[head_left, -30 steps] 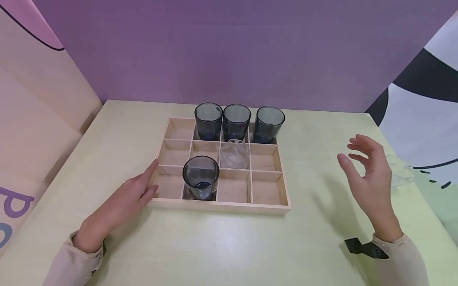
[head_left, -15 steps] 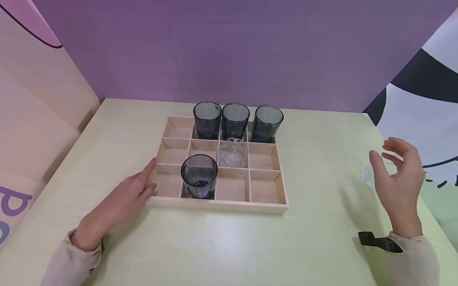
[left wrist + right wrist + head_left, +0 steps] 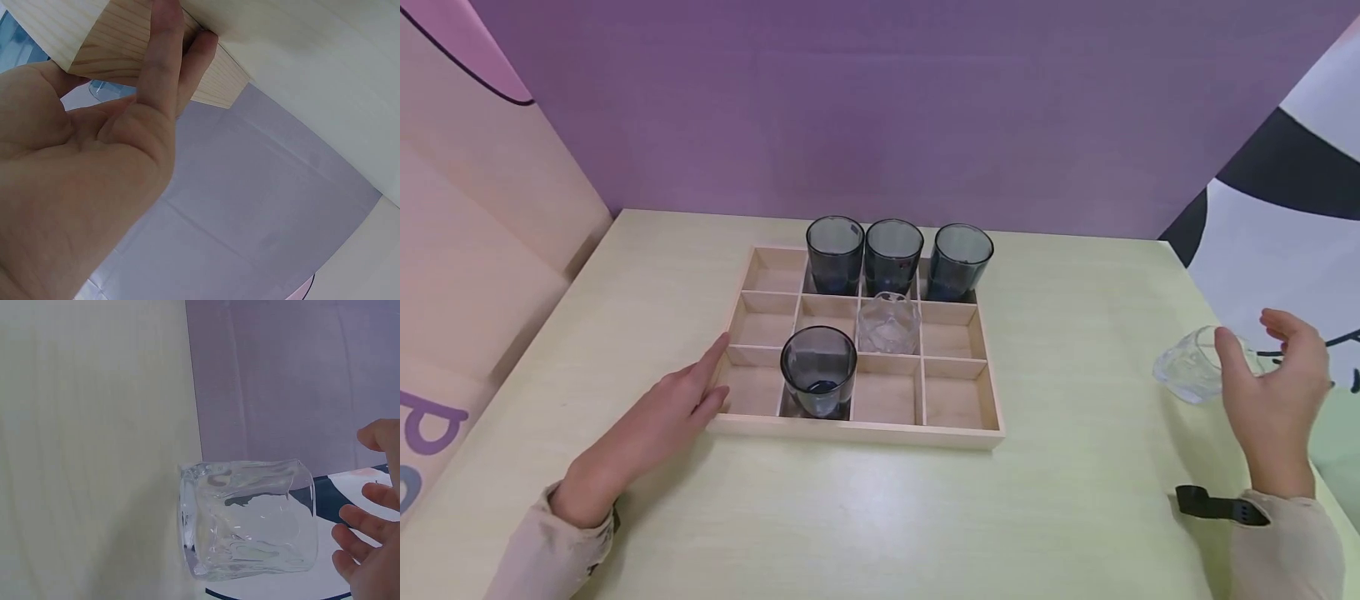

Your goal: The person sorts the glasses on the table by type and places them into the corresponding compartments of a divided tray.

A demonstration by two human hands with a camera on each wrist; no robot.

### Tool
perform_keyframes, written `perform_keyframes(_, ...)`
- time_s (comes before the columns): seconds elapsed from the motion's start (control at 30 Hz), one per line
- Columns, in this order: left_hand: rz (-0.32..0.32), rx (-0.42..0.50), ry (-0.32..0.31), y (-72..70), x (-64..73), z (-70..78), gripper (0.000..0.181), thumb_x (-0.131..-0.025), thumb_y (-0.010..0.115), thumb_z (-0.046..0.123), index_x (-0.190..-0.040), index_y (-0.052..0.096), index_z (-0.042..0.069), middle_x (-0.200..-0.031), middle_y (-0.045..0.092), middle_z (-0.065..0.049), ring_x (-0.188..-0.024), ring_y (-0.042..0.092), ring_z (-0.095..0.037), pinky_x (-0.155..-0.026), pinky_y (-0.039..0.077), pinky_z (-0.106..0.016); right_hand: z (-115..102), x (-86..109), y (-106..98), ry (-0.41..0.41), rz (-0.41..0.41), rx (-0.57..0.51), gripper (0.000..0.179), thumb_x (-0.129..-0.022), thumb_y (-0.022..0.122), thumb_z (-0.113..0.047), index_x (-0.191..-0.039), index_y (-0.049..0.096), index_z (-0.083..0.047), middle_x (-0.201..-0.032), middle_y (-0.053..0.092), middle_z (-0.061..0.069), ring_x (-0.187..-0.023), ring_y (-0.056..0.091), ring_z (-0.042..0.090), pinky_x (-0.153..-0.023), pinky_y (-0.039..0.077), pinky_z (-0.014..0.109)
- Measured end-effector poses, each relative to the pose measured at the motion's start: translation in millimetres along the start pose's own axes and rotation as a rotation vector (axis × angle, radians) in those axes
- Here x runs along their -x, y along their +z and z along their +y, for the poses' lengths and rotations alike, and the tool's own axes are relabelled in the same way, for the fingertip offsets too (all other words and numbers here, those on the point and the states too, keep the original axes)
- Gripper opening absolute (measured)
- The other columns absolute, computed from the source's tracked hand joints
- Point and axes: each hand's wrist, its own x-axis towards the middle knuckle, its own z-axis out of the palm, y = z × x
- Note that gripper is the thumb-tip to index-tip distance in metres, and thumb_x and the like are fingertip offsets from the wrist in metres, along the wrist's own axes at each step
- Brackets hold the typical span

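Note:
My left hand [image 3: 651,425] rests against the left side of a wooden compartment tray [image 3: 925,433]. In the left wrist view its straight fingers [image 3: 164,69] lie along the tray's outer wall. At the right of the table stands a clear, wavy-sided glass [image 3: 1186,367]. My right hand [image 3: 1277,400] is just beside that glass, thumb and fingers spread. The right wrist view shows a gap between the fingertips [image 3: 350,519] and the glass's rim. Part of the glass is hidden behind the hand in the head view.
Three smoked-grey glasses, including the rightmost one [image 3: 958,262], stand in the tray's back row. Another grey glass [image 3: 818,371] is in the front row, and a clear glass [image 3: 889,323] sits in the middle row. A purple wall [image 3: 880,117] closes off the back.
My right hand has moved to the right, bringing the clear glass at the table's right side into plainer view. The left hand has stayed at the tray.

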Motion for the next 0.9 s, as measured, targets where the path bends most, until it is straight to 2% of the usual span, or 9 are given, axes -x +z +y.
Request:
perform_keyframes(0.13,0.001,0.0,0.0,-0.1,-0.6,0.0,0.069,-0.104,0.051,0.014,-0.159,0.012,0.003,-0.071,0.051,0.006,-0.066,0.045,-0.01,-0.075,0.042,-0.037,3.1,-1.8,-2.6,0.054,-0.056,0.015,0.059,-0.095,0.064,-0.028,-0.148,0.044,-0.011,-0.148,0.044,0.009,-0.138,0.035,0.025,-0.115,0.018,0.04)
perform_keyframes(0.27,-0.001,0.003,0.001,0.3,-0.3,-0.7,0.068,-0.104,0.051,0.014,-0.159,0.013,0.002,-0.071,0.05,0.006,-0.064,0.044,-0.009,-0.074,0.041,-0.035,4.6,-2.4,-3.0,0.105,-0.168,0.066,0.071,-0.095,0.065,-0.031,-0.155,0.032,-0.011,-0.158,0.032,0.01,-0.144,0.024,0.028,-0.118,0.016,0.05)
perform_keyframes(0.4,-0.004,0.008,-0.001,0.6,-0.1,-0.7,0.068,-0.104,0.051,0.014,-0.159,0.012,0.002,-0.071,0.05,0.006,-0.064,0.044,-0.008,-0.074,0.041,-0.035,10.1,-2.6,-1.0,0.081,-0.272,0.097,0.082,-0.093,0.068,-0.032,-0.158,0.024,-0.008,-0.161,0.023,0.017,-0.147,0.018,0.038,-0.117,0.013,0.06)
perform_keyframes(0.53,-0.001,0.004,0.002,0.9,-0.5,-0.3,0.068,-0.104,0.051,0.014,-0.159,0.013,0.002,-0.07,0.05,0.006,-0.065,0.045,-0.009,-0.074,0.041,-0.036,17.0,-1.7,0.3,0.036,-0.343,0.111,0.088,-0.091,0.07,-0.032,-0.157,0.021,-0.002,-0.161,0.018,0.025,-0.147,0.014,0.045,-0.116,0.01,0.063)
perform_keyframes(0.67,-0.001,-0.006,-0.002,1.2,-0.6,-0.2,0.068,-0.103,0.052,0.013,-0.159,0.014,0.001,-0.071,0.05,0.006,-0.065,0.045,-0.009,-0.074,0.042,-0.037,22.7,-1.3,2.6,0.029,-0.381,0.111,0.088,-0.092,0.069,-0.03,-0.157,0.018,0.001,-0.159,0.016,0.03,-0.145,0.014,0.05,-0.115,0.011,0.065)
perform_keyframes(0.9,0.0,-0.008,-0.007,0.7,-0.2,-0.1,0.069,-0.103,0.052,0.014,-0.159,0.013,0.002,-0.07,0.048,0.005,-0.064,0.044,-0.01,-0.074,0.042,-0.036,25.4,-4.1,4.1,0.066,-0.387,0.108,0.09,-0.093,0.066,-0.028,-0.157,0.011,0.002,-0.153,0.022,0.036,-0.13,0.031,0.058,-0.104,0.026,0.07)
